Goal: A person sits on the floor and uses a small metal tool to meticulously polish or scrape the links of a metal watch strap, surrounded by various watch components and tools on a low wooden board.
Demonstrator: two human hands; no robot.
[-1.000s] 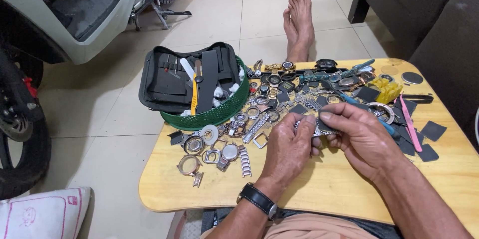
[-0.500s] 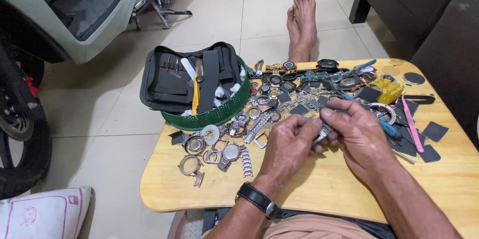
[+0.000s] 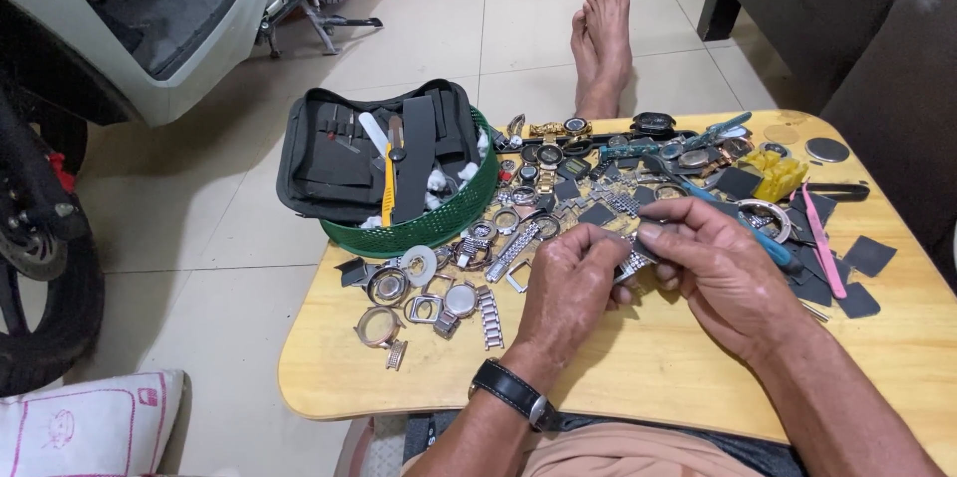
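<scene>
Above the near edge of the low yellow wooden table [image 3: 638,377], the left hand [image 3: 568,288] and right hand [image 3: 723,268] pinch a silver metal link watch band [image 3: 632,263] between closed fingertips. Beyond lie loose watch cases [image 3: 419,293]; further left a green plastic basket [image 3: 439,218].

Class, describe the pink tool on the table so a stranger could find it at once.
Start at the wooden table and go to its right side, past the right hand. Among flat dark squares lies the pink tool, a thin strip running front to back. It is the only pink thing among grey metal and black pieces.
</scene>
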